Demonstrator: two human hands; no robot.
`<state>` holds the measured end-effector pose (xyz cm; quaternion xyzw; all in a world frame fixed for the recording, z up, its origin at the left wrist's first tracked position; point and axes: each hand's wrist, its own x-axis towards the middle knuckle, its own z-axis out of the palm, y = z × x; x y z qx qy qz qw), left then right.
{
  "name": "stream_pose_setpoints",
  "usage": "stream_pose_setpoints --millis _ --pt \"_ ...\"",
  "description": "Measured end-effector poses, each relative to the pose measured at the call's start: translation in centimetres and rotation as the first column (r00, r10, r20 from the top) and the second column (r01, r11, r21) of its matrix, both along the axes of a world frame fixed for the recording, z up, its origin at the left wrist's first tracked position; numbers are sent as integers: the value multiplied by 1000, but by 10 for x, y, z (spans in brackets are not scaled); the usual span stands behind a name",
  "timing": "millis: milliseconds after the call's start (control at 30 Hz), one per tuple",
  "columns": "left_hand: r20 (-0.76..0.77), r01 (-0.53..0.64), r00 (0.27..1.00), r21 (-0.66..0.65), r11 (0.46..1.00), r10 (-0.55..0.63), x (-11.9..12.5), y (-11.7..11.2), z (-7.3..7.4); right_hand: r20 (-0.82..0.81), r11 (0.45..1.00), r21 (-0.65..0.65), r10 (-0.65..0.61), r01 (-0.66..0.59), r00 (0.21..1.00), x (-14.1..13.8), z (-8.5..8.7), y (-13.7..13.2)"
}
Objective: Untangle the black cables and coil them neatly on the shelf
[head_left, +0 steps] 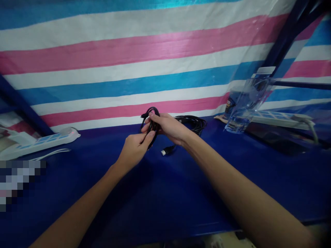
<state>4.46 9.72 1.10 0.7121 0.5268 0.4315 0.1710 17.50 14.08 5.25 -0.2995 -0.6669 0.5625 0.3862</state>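
Blk cable (154,126) is prob. light, bendy, a bit springy; best pinched across all strands so loops don't fan out. Looks thin, dark, bundled in a loose oval. It's held up nr the bench's (155,203) back edge, approx. mid-length: L hand (136,146) pinches lower strands, R hand (168,125) upper. Another blk coil (198,125) lies by that edge, metal-tipped plug (168,150) nearer front.

It looks like a makeshift desk nook, perhaps in a dorm or a stall; the view is too tight to say. A striped sheet (155,63) backs a blue desk (155,199) between posts (281,41), with power strips (58,137) at both ends.
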Motion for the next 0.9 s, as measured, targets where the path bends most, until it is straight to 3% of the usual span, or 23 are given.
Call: stream_pose_setpoints --millis 100,200,267,333,400,467,567,633,700,800,833,900 --pt "322 -33 945 -96 995 63 -21 11 5 284 949 311 -148 55 947 17 -6 7" --pt "602 -110 786 -91 990 143 -45 19 15 265 927 365 -196 90 944 24 -8 9" --pt "651 -87 751 -68 994 110 -56 20 20 240 918 391 -179 74 954 23 -9 6" --pt "643 -8 763 -102 995 72 -60 19 21 260 863 501 -225 68 939 20 -11 0" --pt "642 87 765 -180 980 50 -55 15 19 308 744 665 -343 57 887 16 -17 -8" --pt "671 183 740 -268 946 47 -43 11 18 354 602 798 -428 -30 831 11 -25 -16" --pt "728 294 686 -301 907 19 -26 5 17 460 462 854 -453 -241 763 0 -36 -29" --pt "745 290 667 -268 919 7 -22 4 17 507 445 844 -479 -300 716 -5 -41 -35" --pt "765 254 643 -245 936 25 -25 5 16 520 463 837 -505 -292 688 -6 -42 -36" --pt "788 208 613 -234 950 60 -34 9 15 447 492 860 -598 -136 665 4 -41 -27" --pt "791 199 609 -227 953 61 -37 10 15 377 483 875 -662 -15 648 9 -41 -21" --pt "794 219 607 -213 952 37 -41 11 15 218 417 874 -795 249 566 19 -42 -6"
